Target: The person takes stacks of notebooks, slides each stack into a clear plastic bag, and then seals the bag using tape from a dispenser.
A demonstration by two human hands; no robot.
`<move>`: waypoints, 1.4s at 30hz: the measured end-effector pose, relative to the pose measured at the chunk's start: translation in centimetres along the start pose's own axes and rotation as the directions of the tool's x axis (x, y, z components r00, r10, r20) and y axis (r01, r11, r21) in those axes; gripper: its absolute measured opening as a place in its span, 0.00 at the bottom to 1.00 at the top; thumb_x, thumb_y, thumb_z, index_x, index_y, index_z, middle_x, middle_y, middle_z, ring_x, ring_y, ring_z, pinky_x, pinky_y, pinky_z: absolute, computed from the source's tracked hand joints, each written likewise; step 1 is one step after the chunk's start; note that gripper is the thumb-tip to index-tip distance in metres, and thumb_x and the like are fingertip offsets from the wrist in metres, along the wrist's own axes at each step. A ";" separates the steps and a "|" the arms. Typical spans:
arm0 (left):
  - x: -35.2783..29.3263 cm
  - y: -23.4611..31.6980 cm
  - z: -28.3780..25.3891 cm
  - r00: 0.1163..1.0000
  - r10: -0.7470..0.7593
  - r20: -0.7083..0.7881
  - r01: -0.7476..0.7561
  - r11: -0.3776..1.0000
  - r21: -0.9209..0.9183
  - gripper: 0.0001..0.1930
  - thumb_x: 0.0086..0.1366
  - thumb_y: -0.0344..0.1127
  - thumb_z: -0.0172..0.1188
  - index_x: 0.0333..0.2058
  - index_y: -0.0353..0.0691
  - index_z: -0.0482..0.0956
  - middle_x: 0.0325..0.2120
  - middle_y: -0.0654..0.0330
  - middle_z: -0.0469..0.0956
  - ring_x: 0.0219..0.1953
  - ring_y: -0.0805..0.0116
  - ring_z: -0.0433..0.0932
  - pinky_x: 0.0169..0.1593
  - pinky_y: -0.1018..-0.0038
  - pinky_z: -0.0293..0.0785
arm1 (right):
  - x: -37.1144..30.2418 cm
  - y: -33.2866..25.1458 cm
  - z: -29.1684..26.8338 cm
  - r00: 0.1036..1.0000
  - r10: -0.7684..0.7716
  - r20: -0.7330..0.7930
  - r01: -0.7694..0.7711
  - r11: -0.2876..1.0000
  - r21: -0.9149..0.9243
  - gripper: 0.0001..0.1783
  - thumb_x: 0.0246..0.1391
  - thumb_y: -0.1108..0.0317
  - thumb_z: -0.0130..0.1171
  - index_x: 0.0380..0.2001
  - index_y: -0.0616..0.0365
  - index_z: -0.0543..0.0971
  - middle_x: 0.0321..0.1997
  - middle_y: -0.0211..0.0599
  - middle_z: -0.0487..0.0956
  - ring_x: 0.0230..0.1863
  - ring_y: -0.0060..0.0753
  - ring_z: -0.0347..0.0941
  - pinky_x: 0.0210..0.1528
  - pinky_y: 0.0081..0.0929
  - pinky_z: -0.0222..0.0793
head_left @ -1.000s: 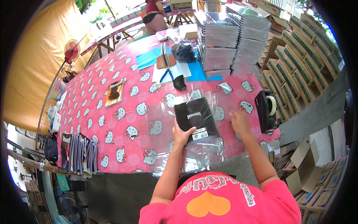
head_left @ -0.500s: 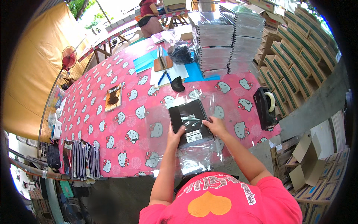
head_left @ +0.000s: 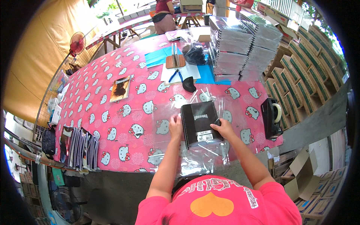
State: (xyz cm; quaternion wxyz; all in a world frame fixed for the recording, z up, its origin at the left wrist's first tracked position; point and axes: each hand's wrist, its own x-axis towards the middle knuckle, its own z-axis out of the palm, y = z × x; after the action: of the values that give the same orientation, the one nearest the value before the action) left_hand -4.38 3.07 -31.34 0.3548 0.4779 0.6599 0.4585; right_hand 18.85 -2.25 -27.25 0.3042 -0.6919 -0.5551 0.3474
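A black spiral notebook (head_left: 200, 122) with a pale label low on its cover lies before me on clear plastic film (head_left: 197, 161), coil along its left edge. My right hand (head_left: 224, 128) grips the notebook's right edge, thumb over the cover; a small dark shape shows at the thumb tip, too small to name. Just off the coil, my left hand (head_left: 175, 126) has its fingers curled together above the film. What they hold, if anything, is hidden.
Tall stacks of wrapped spiral notebooks (head_left: 230, 48) stand at the back right. Beside them are blue-handled pliers (head_left: 175, 76) and a wooden block (head_left: 175, 61). A tape dispenser (head_left: 270, 119) sits right, more notebooks (head_left: 80, 148) left. A co-worker (head_left: 164, 18) stands behind.
My left hand has come off the notebook's cover to its left side. The coil now shows on the left edge instead of the right. The whole view has shifted slightly.
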 end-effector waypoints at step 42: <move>-4.5 -0.5 -0.2 0.991 -0.130 0.017 0.130 0.955 -0.266 0.22 0.64 0.47 0.53 0.42 0.29 0.77 0.41 0.53 0.78 0.44 0.68 0.74 0.48 0.76 0.67 | -3.1 -2.6 2.7 0.886 -0.439 0.151 0.405 0.572 -0.713 0.38 0.55 0.50 0.43 0.63 0.61 0.50 0.70 0.41 0.45 0.71 0.37 0.34 0.63 0.61 0.31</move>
State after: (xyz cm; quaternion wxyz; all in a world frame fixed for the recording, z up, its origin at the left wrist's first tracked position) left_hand -3.45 -1.35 -31.63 0.4449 0.3812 0.6225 0.5190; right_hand 14.79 -4.73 -26.25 0.0899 -0.6091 -0.7880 0.0007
